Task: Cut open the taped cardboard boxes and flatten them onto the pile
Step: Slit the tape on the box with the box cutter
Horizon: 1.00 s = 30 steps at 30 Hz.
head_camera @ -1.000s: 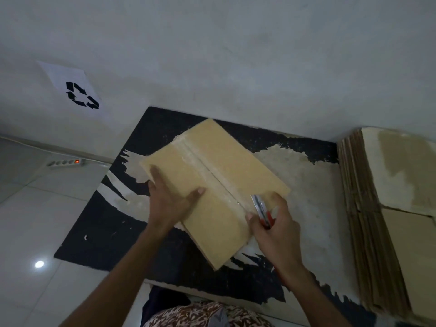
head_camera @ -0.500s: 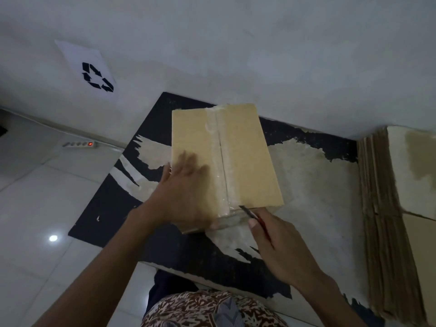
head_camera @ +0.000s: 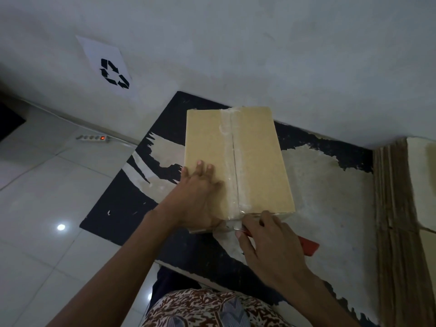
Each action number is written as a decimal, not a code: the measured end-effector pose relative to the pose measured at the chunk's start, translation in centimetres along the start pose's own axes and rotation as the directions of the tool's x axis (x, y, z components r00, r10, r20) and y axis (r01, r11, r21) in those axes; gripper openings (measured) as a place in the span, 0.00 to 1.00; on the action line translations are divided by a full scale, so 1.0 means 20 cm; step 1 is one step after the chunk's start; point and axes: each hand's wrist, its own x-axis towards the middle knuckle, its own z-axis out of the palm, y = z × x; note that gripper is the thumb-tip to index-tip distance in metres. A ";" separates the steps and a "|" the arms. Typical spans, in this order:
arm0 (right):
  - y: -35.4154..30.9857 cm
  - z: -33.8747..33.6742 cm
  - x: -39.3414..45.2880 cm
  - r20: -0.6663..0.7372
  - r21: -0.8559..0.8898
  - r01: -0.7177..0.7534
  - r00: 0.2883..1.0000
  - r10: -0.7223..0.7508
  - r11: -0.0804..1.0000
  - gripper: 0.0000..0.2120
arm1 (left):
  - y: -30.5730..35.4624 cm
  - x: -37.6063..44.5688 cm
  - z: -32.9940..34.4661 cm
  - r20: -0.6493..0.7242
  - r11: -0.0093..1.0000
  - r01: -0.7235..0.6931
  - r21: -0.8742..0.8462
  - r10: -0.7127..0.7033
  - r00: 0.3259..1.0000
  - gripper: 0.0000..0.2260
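A closed brown cardboard box [head_camera: 257, 159] lies on a worn black mat [head_camera: 132, 199], with a strip of clear tape [head_camera: 232, 161] running down its top seam. My left hand [head_camera: 200, 197] presses flat on the box's near left part, fingers straight. My right hand [head_camera: 264, 241] grips a red-handled cutter [head_camera: 306, 246] at the box's near edge. Its metal tip sits at the near end of the taped seam. The blade's tip is hidden by tape and fingers.
A tall pile of flattened cardboard [head_camera: 401, 220] stands at the right, against the wall. A paper with a recycling symbol [head_camera: 111, 67] hangs on the wall at left. A power strip [head_camera: 93, 138] lies on the white tiles. My patterned clothing [head_camera: 212, 310] shows at the bottom.
The box has been turned so its seam points away from me. My left hand slid to the near left part, and my right hand brought the cutter to the seam's near end.
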 end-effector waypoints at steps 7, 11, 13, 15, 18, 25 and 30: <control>-0.02 -0.02 0.01 0.007 0.015 0.019 1.000 -0.019 1.000 0.09 | -0.01 0.01 0.01 0.020 1.000 0.003 0.013 -0.003 1.000 0.42; -0.01 -0.02 0.01 0.024 0.009 0.017 1.000 -0.018 1.000 0.08 | -0.01 0.02 0.02 0.016 1.000 -0.001 0.026 0.001 1.000 0.41; -0.01 -0.02 0.00 0.027 0.006 0.017 0.999 -0.017 1.000 0.08 | -0.02 0.02 0.02 0.017 0.999 -0.004 0.033 0.003 1.000 0.41; -0.03 -0.01 0.00 0.029 0.007 0.000 1.000 0.000 1.000 0.08 | -0.02 0.02 0.02 0.019 1.000 -0.003 0.027 0.002 1.000 0.41; -0.05 0.01 0.01 0.014 0.013 -0.033 0.999 0.033 0.999 0.08 | -0.02 0.02 0.02 0.012 1.000 -0.006 0.017 0.006 1.000 0.42; -0.04 -0.01 -0.01 0.004 -0.008 -0.110 0.994 0.110 0.994 0.07 | -0.03 0.03 0.03 0.018 0.999 -0.014 0.038 0.014 1.000 0.43; -0.01 -0.02 -0.01 0.075 -0.002 -0.151 0.986 0.151 0.989 0.06 | -0.03 0.03 0.02 0.030 0.997 -0.029 0.078 0.027 0.999 0.43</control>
